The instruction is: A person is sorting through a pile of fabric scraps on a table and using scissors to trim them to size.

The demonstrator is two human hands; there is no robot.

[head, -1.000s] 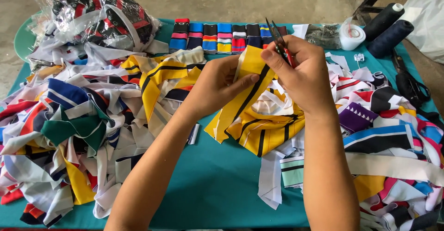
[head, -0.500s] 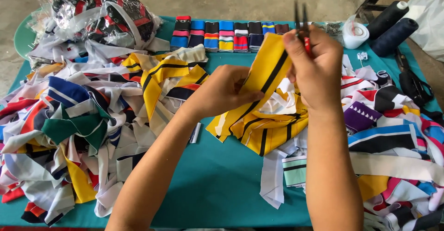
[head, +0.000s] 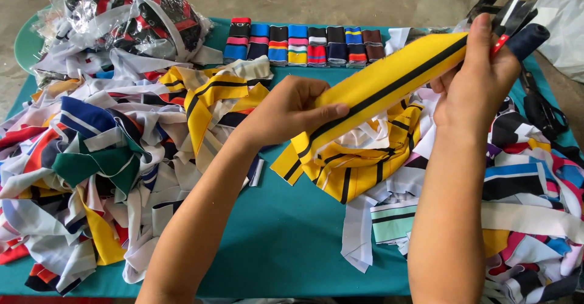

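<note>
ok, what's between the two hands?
In the head view, the yellow strip with black stripes spans from the left hand to the right hand, which also holds small snips.

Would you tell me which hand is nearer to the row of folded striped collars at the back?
Left. The left hand lies just below the row of folded collars; the right hand is farther right.

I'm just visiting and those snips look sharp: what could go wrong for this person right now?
The right hand grips small thread snips and one end of the yellow strip with a black stripe together, so the points might snag the cloth or nick a finger. The left hand pinches the strip's other end; a slip could drop it into the yellow striped pile below.
</note>
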